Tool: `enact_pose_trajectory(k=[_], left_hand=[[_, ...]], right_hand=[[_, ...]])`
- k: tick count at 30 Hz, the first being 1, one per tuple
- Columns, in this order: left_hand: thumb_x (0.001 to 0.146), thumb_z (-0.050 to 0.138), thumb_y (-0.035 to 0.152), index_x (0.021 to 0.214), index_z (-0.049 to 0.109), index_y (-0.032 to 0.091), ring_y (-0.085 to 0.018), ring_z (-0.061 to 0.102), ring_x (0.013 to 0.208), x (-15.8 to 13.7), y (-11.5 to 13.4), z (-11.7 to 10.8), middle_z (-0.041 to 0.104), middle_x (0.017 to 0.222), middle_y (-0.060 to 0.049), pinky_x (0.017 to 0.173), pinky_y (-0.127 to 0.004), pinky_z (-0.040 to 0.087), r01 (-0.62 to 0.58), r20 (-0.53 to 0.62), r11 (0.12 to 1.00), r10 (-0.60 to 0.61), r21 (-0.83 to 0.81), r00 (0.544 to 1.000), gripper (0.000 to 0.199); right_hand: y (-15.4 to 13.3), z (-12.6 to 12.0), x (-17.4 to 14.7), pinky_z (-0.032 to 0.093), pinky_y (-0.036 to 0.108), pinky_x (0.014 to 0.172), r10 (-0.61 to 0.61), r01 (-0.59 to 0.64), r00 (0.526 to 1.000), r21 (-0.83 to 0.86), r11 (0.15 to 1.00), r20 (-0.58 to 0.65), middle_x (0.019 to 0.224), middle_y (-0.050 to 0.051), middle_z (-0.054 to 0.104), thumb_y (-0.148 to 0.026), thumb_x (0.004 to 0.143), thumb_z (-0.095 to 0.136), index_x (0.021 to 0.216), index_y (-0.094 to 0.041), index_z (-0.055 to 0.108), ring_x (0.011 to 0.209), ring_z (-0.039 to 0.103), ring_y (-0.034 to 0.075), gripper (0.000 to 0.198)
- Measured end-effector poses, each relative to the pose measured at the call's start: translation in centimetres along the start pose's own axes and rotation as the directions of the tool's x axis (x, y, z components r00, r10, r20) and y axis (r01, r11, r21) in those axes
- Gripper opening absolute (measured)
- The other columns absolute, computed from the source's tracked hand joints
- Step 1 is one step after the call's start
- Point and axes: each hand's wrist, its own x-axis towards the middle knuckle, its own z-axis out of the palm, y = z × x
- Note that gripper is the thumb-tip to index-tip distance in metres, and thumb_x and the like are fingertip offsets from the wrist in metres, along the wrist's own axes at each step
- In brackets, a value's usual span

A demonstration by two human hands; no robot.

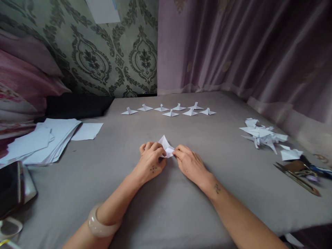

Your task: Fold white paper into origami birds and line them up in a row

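A small piece of folded white paper [166, 143] is between my two hands, low over the middle of the grey-covered table. My left hand [153, 157] has its fingers bent and closed on the paper's left side, partly hiding it. At the paper's right corner, the fingertips of my right hand [189, 160] are pinched together on its edge. One pointed flap stands up away from me. Beyond the hands, several folded paper figures [171, 113] with spread wings stand in two loose rows.
White paper sheets [57, 138] are stacked at the left, near a dark device [11, 186] and a black folded item [77, 105]. To the right lie a heap of folded paper pieces [261, 133] and scissors [298, 178]. A purple curtain [207, 45] hangs behind the table.
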Motion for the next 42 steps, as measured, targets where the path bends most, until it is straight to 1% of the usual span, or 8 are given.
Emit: enact_pose_trajectory(k=[6,9,12,19,24,29,33,42], left_hand=[[0.079,0.048,0.006,0.092,0.065,0.027,-0.025,0.044,0.107,0.1,-1.0,-0.3,0.057,0.114,-0.006,0.093,-0.046,0.027,-0.186,0.028,0.982,0.185,0.039,0.982,0.030],[0.082,0.049,0.010,0.117,0.056,0.027,-0.030,0.034,0.120,0.1,-0.6,-0.2,0.041,0.133,-0.011,0.098,-0.049,0.024,-0.150,-0.100,0.973,0.169,0.176,0.980,0.040],[0.084,0.056,0.022,0.132,0.039,0.019,-0.032,0.034,0.122,0.1,-0.2,-0.1,0.037,0.133,-0.017,0.099,-0.048,0.025,-0.056,-0.210,0.973,0.104,0.222,0.972,0.051],[0.086,0.055,0.041,0.100,0.050,0.017,-0.026,0.047,0.094,0.0,-0.2,0.3,0.052,0.104,-0.013,0.080,-0.039,0.036,0.046,-0.351,0.969,0.043,0.242,0.936,0.028],[0.094,0.044,0.029,0.084,0.057,0.018,-0.018,0.054,0.075,0.1,0.1,0.1,0.062,0.084,-0.006,0.068,-0.031,0.036,-0.122,-0.184,0.961,0.171,0.248,0.968,0.020],[0.096,0.038,0.023,0.092,0.062,0.018,-0.016,0.058,0.078,0.1,0.0,0.7,0.066,0.090,-0.006,0.065,-0.029,0.038,-0.252,-0.048,0.953,0.263,0.167,0.964,0.025],[0.095,0.038,0.020,0.093,0.064,0.017,-0.017,0.058,0.083,0.1,-0.1,1.0,0.066,0.092,-0.006,0.069,-0.030,0.041,-0.280,0.038,0.951,0.278,0.132,0.960,0.026],[0.094,0.038,0.015,0.095,0.063,0.016,-0.018,0.055,0.090,0.2,0.1,0.5,0.062,0.095,-0.008,0.078,-0.030,0.047,-0.311,0.136,0.950,0.304,0.035,0.943,0.025]], right_hand=[[-0.2,-0.3,-0.4,0.041,0.028,0.072,-0.028,0.030,0.999,-0.048,0.998,0.045,0.103,0.006,0.058,-0.010,0.091,0.037,0.103,-0.023,0.063,0.095,0.054,0.018,0.032],[-0.2,-0.5,-0.5,0.041,0.029,0.074,-0.053,0.059,0.994,-0.072,0.996,0.093,0.104,0.007,0.057,-0.008,0.089,0.038,0.099,-0.022,0.065,0.097,0.052,0.019,0.032],[0.0,-0.9,-0.6,0.040,0.030,0.073,-0.069,0.076,0.991,-0.056,0.996,0.116,0.106,0.006,0.056,-0.007,0.088,0.038,0.103,-0.023,0.064,0.097,0.051,0.019,0.034],[0.5,-1.9,-0.8,0.039,0.027,0.072,-0.099,0.093,0.984,0.047,0.995,0.149,0.111,0.003,0.056,-0.010,0.090,0.038,0.110,-0.030,0.063,0.097,0.051,0.017,0.038],[1.0,-1.9,-0.8,0.040,0.026,0.079,-0.096,0.078,0.984,0.121,0.990,0.150,0.112,0.002,0.056,-0.009,0.089,0.039,0.111,-0.032,0.064,0.099,0.052,0.016,0.040],[1.8,-2.3,-0.4,0.041,0.025,0.079,-0.115,0.078,0.980,0.225,0.971,0.160,0.108,0.002,0.060,-0.009,0.087,0.042,0.104,-0.030,0.068,0.096,0.055,0.015,0.038],[3.0,-2.3,0.1,0.042,0.024,0.080,-0.133,0.068,0.982,0.405,0.912,0.134,0.109,0.000,0.062,-0.010,0.084,0.042,0.095,-0.027,0.071,0.092,0.058,0.013,0.036],[4.1,-1.1,1.2,0.042,0.021,0.058,0.150,-0.233,0.971,0.593,0.770,0.187,0.075,0.002,0.069,-0.017,0.076,0.047,0.092,-0.017,0.072,0.064,0.058,0.012,0.029]])
